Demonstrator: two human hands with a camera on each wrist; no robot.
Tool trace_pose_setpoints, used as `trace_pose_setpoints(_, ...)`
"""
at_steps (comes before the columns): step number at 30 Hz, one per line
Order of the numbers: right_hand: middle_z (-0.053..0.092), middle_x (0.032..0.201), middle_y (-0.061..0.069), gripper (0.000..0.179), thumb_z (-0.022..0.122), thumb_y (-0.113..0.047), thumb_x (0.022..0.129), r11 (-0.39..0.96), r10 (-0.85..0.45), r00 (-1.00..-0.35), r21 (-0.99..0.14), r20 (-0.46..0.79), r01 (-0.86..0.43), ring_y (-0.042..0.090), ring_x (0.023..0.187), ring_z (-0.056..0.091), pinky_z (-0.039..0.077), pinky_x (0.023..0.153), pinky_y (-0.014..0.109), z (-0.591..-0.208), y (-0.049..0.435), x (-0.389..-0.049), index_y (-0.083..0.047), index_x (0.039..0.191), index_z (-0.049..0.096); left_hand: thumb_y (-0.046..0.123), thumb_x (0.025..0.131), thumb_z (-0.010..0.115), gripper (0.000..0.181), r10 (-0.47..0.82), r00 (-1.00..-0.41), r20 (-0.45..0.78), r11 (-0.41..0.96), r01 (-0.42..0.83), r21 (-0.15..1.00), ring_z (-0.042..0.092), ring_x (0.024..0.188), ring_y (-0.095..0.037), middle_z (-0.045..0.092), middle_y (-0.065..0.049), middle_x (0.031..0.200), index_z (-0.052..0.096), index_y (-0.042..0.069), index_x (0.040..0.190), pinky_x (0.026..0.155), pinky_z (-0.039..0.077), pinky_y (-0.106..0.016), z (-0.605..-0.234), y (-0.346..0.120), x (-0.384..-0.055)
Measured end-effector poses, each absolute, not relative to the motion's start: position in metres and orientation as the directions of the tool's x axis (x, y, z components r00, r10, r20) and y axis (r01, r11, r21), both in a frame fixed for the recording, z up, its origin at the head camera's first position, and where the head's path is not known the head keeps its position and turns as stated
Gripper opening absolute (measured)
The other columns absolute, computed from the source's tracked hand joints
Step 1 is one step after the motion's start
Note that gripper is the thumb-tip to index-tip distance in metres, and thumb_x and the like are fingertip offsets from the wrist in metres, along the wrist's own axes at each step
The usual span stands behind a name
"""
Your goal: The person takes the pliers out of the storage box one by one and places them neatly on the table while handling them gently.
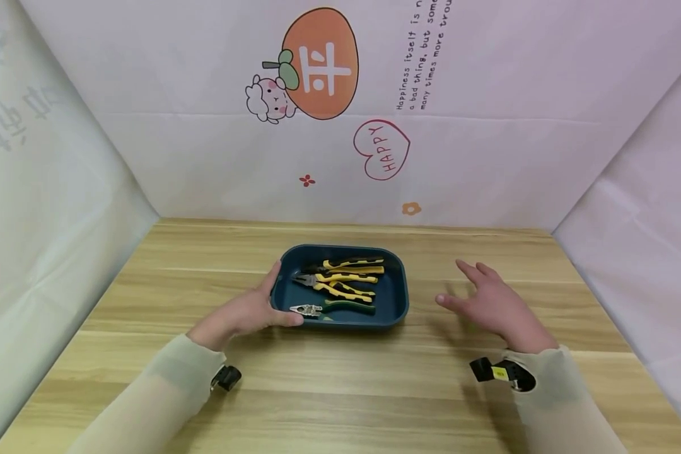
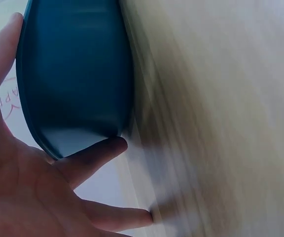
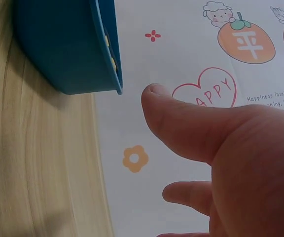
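A dark blue tray [image 1: 396,302] sits on the table with pliers inside. Green-handled pliers [image 1: 349,307] lie along its near side; yellow-and-black pliers [image 1: 346,277] lie behind them, jaws pointing left. My left hand [image 1: 250,312] is at the tray's left end, its thumb along the near rim and another finger by the far left corner. In the left wrist view, its fingers spread out fairly straight against the tray wall [image 2: 78,64]. To the right of the tray, my right hand [image 1: 496,309] hovers over the table with fingers spread, holding nothing and apart from the tray [image 3: 58,49].
A wood-grain table [image 1: 340,391] reaches back to a white printed sheet [image 1: 215,164] that hangs behind it. White sheets also flank the left and right sides. Each wrist carries a small black camera [image 1: 226,377].
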State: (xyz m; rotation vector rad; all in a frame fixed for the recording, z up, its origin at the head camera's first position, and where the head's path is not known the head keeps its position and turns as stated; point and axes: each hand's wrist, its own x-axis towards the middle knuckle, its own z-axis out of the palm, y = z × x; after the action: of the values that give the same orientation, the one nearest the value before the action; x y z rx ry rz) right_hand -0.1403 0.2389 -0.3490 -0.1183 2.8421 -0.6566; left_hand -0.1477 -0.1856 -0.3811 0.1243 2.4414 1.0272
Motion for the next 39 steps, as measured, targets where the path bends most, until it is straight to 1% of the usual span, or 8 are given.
trace_pose_setpoints(2,0.012,0.154,0.039,0.107,0.060,-0.072,0.085,0.897,-0.127,-0.972,-0.441,-0.196,-0.029,0.062,0.132,0.026,0.029,0.096,0.073,-0.348,0.240,-0.140,-0.004,0.158,0.022,0.061,0.073,0.081,0.133,0.269,-0.880,-0.392,0.717,-0.089,0.691,0.065,0.087,-0.024,0.066,-0.023,0.113,-0.016,0.031,0.158,0.095,0.043,-0.052,-0.381,-0.183,-0.146)
trace_pose_setpoints(5,0.012,0.154,0.039,0.107,0.061,-0.071,0.085,0.896,-0.129,-0.972,-0.444,-0.196,-0.030,0.062,0.131,0.026,0.029,0.095,0.073,-0.347,0.242,-0.140,-0.003,0.158,0.022,0.063,0.072,0.082,0.134,0.263,-0.891,-0.370,0.723,-0.071,0.687,0.064,0.101,-0.025,0.050,-0.029,0.139,-0.013,0.027,0.159,0.097,0.042,-0.052,-0.383,-0.179,-0.143)
trace_pose_setpoints(7,0.013,0.154,0.039,0.106,0.061,-0.070,0.086,0.896,-0.130,-0.972,-0.444,-0.195,-0.031,0.062,0.131,0.026,0.029,0.095,0.073,-0.346,0.242,-0.139,-0.003,0.158,0.023,0.064,0.070,0.082,0.135,0.257,-0.896,-0.362,0.731,-0.065,0.680,0.063,0.104,-0.026,0.044,-0.031,0.144,-0.012,0.025,0.160,0.095,0.043,-0.051,-0.384,-0.176,-0.141)
trace_pose_setpoints(14,0.013,0.154,0.038,0.107,0.060,-0.073,0.085,0.888,-0.146,-0.969,-0.459,-0.201,-0.038,0.062,0.132,0.024,0.028,0.096,0.073,-0.343,0.245,-0.138,-0.005,0.158,0.022,0.064,0.068,0.083,0.136,0.220,-0.906,-0.362,0.761,-0.073,0.644,0.060,0.084,-0.024,0.053,-0.033,0.131,-0.009,0.024,0.161,0.072,0.046,-0.041,-0.383,-0.168,-0.132)
trace_pose_setpoints(18,0.016,0.156,0.034,0.106,0.062,-0.070,0.086,0.847,-0.174,-0.962,-0.531,-0.209,-0.038,0.058,0.136,0.021,0.026,0.099,0.071,-0.339,0.250,-0.138,-0.006,0.159,0.020,0.067,0.068,0.081,0.135,0.215,-0.909,-0.358,0.777,-0.063,0.626,0.060,0.106,-0.038,0.042,-0.039,0.139,-0.007,0.025,0.161,0.081,0.048,-0.048,-0.382,-0.165,-0.124)
trace_pose_setpoints(22,0.023,0.157,0.030,0.101,0.064,-0.065,0.088,0.802,-0.186,-0.958,-0.596,-0.217,-0.021,0.055,0.135,0.029,0.032,0.098,0.067,-0.332,0.254,-0.139,-0.010,0.160,0.019,0.069,0.070,0.079,0.133,0.216,-0.909,-0.357,0.787,-0.054,0.615,0.042,0.127,-0.054,0.034,-0.042,0.145,-0.008,0.026,0.161,0.091,0.044,-0.059,-0.381,-0.164,-0.121)
trace_pose_setpoints(29,0.027,0.155,0.029,0.094,0.067,-0.058,0.090,0.710,-0.216,-0.949,-0.704,-0.230,0.010,0.046,0.124,0.050,0.053,0.084,0.049,-0.317,0.262,-0.148,-0.010,0.159,0.025,0.067,0.071,0.079,0.132,0.214,-0.910,-0.354,0.795,-0.048,0.605,0.047,0.124,-0.052,0.034,-0.042,0.144,-0.007,0.025,0.161,0.090,0.045,-0.058,-0.380,-0.162,-0.121)
trace_pose_setpoints(39,0.040,0.149,0.027,0.085,0.068,-0.048,0.093,0.559,-0.273,-0.909,-0.821,-0.316,0.117,0.035,0.095,0.069,0.056,0.077,0.043,-0.298,0.264,-0.165,-0.014,0.159,0.027,0.068,0.070,0.079,0.132,0.212,-0.910,-0.358,0.790,-0.056,0.611,0.039,0.129,-0.056,0.032,-0.042,0.146,-0.007,0.027,0.161,0.093,0.042,-0.061,-0.381,-0.163,-0.122)
